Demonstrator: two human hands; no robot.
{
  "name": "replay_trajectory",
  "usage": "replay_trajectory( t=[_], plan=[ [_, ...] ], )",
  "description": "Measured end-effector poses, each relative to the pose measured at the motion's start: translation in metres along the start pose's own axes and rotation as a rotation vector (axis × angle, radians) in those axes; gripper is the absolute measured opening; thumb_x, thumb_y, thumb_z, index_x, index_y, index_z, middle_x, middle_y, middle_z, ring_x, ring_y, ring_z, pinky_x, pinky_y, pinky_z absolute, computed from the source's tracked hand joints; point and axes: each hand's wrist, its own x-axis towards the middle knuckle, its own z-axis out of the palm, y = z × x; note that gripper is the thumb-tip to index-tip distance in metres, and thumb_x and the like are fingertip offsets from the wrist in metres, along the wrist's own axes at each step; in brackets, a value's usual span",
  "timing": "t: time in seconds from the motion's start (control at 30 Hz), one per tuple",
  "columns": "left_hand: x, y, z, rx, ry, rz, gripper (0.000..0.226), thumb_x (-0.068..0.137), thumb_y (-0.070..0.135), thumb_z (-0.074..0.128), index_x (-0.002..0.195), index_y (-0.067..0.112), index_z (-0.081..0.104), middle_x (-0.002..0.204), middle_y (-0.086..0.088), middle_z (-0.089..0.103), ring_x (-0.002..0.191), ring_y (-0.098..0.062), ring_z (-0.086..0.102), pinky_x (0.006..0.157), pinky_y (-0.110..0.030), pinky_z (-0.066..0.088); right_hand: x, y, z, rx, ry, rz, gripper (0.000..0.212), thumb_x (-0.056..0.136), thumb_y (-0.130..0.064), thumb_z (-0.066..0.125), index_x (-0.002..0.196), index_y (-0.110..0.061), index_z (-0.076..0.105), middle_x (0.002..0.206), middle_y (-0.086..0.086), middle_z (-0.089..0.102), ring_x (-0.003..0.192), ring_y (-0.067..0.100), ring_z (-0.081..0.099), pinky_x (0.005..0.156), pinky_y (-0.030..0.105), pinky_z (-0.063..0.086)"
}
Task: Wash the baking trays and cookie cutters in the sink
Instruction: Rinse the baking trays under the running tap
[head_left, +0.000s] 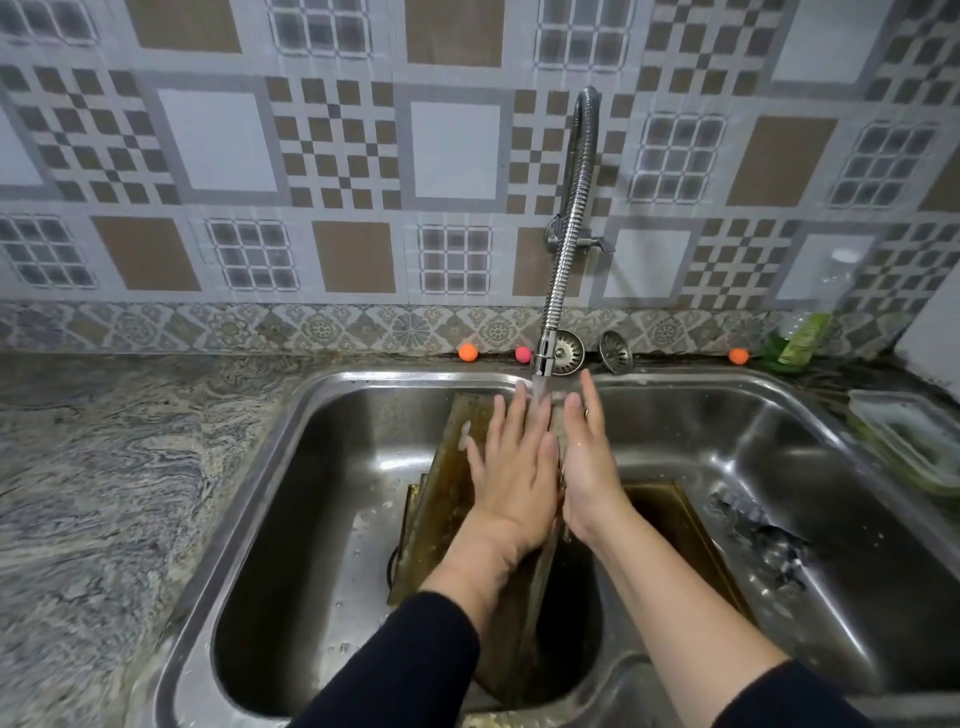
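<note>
Both hands under running water, mid-sink. Left hand (511, 467): fingers straight, spread a bit, palm down, holding nothing; lies flat over the upper part of a baking tray (447, 499). Right hand (589, 462): fingers straight and together, turned edge-on, thumb side up, just beside the left hand; also holds nothing. Water stream (540, 392) falls from the faucet (571, 223) nozzle onto the fingertips of both hands. Dark sleeves on both forearms, pushed up above the wrists.

Baking tray: brownish, stained, stands tilted in the steel sink (311, 457), upper edge leaning toward the back wall, lower end down by the drain. 2nd tray (680, 525), same brown tone, lies to the right, partly hidden behind the right forearm. Cannot tell if the two touch. Cookie cutters: cannot pick any out.

Faucet: wall-mounted, flexible coiled metal hose, arches up and comes down over the sink's back edge. Two metal strainer plugs (615, 351) propped on the ledge behind the sink, just right of the nozzle. Three small balls on the same ledge: orange (467, 352), pink (523, 354), orange (738, 356). Clear container (909, 441) w/ green contents at far right on the table (104, 493), which is grey veined stone. Patterned tile wall behind.
</note>
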Motion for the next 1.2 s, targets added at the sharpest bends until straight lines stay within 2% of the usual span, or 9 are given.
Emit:
replay_trajectory(
  t=[0.13, 0.37, 0.7, 0.8, 0.9, 0.97, 1.07, 1.13, 1.2],
  plan=[
    [0.026, -0.024, -0.013, 0.009, -0.007, -0.182, 0.049, 0.101, 0.041, 0.008, 0.148, 0.045, -0.005, 0.158, 0.015, -0.017, 0.144, -0.009, -0.019, 0.116, -0.052, -0.010, -0.007, -0.007, -0.008, 0.044, 0.047, -0.029, 0.035, 0.095, -0.046, 0.042, 0.129, -0.056, 0.040, 0.154, -0.007, 0.029, 0.140, 0.014, 0.030, 0.115, 0.047, 0.025],
    [-0.005, -0.059, -0.011, -0.112, -0.095, -0.397, 0.054, 0.099, 0.049, 0.006, 0.149, 0.038, -0.010, 0.159, 0.013, -0.009, 0.146, -0.011, -0.008, 0.119, -0.050, 0.001, -0.004, -0.020, -0.025, 0.048, 0.148, -0.062, 0.042, 0.099, -0.042, 0.036, 0.141, -0.044, 0.036, 0.154, -0.012, 0.026, 0.135, 0.006, 0.022, 0.105, 0.035, 0.019],
    [-0.037, -0.028, -0.009, 0.189, -0.193, 0.004, 0.083, 0.079, 0.077, 0.023, 0.143, 0.048, -0.021, 0.155, 0.016, -0.023, 0.142, -0.015, -0.022, 0.116, -0.050, -0.004, 0.027, -0.034, -0.012, 0.202, 0.410, -0.116, 0.043, 0.098, -0.046, 0.040, 0.140, -0.038, 0.038, 0.151, -0.005, 0.033, 0.134, 0.014, 0.032, 0.112, 0.043, 0.026],
    [-0.029, -0.015, -0.019, 0.341, -0.081, 0.186, 0.089, 0.093, 0.029, 0.045, 0.134, 0.055, -0.030, 0.160, 0.011, -0.010, 0.147, -0.024, -0.005, 0.118, -0.050, 0.016, 0.038, -0.048, -0.016, 0.315, 0.378, -0.056, 0.061, 0.085, -0.060, 0.054, 0.137, -0.030, 0.046, 0.143, 0.000, 0.047, 0.131, 0.020, 0.044, 0.111, 0.047, 0.033],
    [-0.024, 0.001, -0.024, 0.268, 0.066, 0.357, 0.098, 0.084, -0.003, 0.044, 0.143, 0.054, -0.008, 0.159, 0.001, 0.016, 0.139, -0.028, 0.034, 0.103, -0.042, 0.044, 0.039, -0.062, -0.028, 0.399, 0.263, -0.035, 0.067, 0.081, -0.067, 0.054, 0.129, -0.021, 0.055, 0.122, 0.003, 0.065, 0.111, 0.019, 0.061, 0.098, 0.042, 0.047],
    [-0.020, 0.017, -0.025, 0.133, 0.137, 0.361, 0.095, 0.082, -0.003, 0.048, 0.146, 0.051, 0.003, 0.155, 0.006, 0.028, 0.121, -0.025, 0.055, 0.086, -0.037, 0.054, 0.036, -0.063, -0.040, 0.227, 0.205, -0.044, 0.050, 0.095, -0.055, 0.038, 0.129, -0.023, 0.054, 0.119, 0.001, 0.064, 0.109, 0.016, 0.060, 0.086, 0.029, 0.047],
    [-0.012, 0.045, -0.018, -0.041, 0.154, 0.377, 0.095, 0.083, -0.004, 0.044, 0.143, 0.059, 0.003, 0.145, 0.011, 0.042, 0.114, -0.022, 0.059, 0.090, -0.039, 0.052, 0.038, -0.048, -0.068, -0.238, 0.347, -0.059, 0.039, 0.099, -0.039, 0.041, 0.139, -0.035, 0.042, 0.144, 0.007, 0.039, 0.130, 0.026, 0.042, 0.098, 0.034, 0.037],
    [-0.008, 0.061, -0.006, -0.088, 0.142, 0.393, 0.093, 0.085, -0.003, 0.041, 0.141, 0.062, 0.004, 0.138, 0.009, 0.049, 0.110, -0.021, 0.060, 0.092, -0.038, 0.051, 0.035, -0.043, -0.090, -0.354, 0.459, -0.009, 0.048, 0.097, -0.036, 0.048, 0.143, -0.036, 0.034, 0.150, 0.011, 0.015, 0.131, 0.029, 0.036, 0.104, 0.035, 0.032],
    [-0.009, 0.078, 0.008, -0.222, 0.125, 0.364, 0.081, 0.090, 0.003, 0.039, 0.143, 0.056, 0.012, 0.136, 0.010, 0.051, 0.117, -0.012, 0.056, 0.102, -0.029, 0.045, 0.032, -0.041, -0.116, -0.367, 0.540, -0.018, 0.048, 0.094, -0.037, 0.054, 0.139, -0.035, 0.039, 0.148, 0.011, 0.016, 0.123, 0.027, 0.041, 0.104, 0.034, 0.034]
  ],
)
